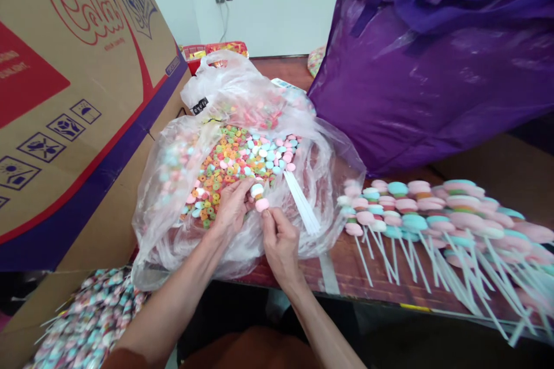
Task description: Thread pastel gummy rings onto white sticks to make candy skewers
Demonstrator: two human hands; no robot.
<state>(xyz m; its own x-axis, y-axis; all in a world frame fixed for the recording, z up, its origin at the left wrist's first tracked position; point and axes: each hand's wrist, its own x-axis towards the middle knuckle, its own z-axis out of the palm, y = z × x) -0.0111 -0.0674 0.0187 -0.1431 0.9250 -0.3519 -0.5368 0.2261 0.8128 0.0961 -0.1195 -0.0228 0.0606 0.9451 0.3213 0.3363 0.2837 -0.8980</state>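
Between my hands stands a small candy skewer point(262, 204), with a pink piece at the bottom, a pale blue-white piece at the top and ring candy between them. My right hand point(280, 236) pinches just under the pink piece, where the stick is hidden by my fingers. My left hand point(234, 206) is closed at the skewer's upper left side, its fingertips against the top pieces. Below and behind lie loose ring candies point(220, 164) and pastel marshmallow pieces point(272, 155) in an opened clear plastic bag point(168, 230). White sticks point(302, 202) lie on the bag, right of my hands.
Many finished-looking candy skewers point(415, 222) are piled on the table point(346, 268) at the right. A purple bag point(424, 63) stands behind them. At the left rises a large cardboard box point(86, 98), with wrapped candies point(93, 317) below it. A red basket point(194, 53) sits at the back.
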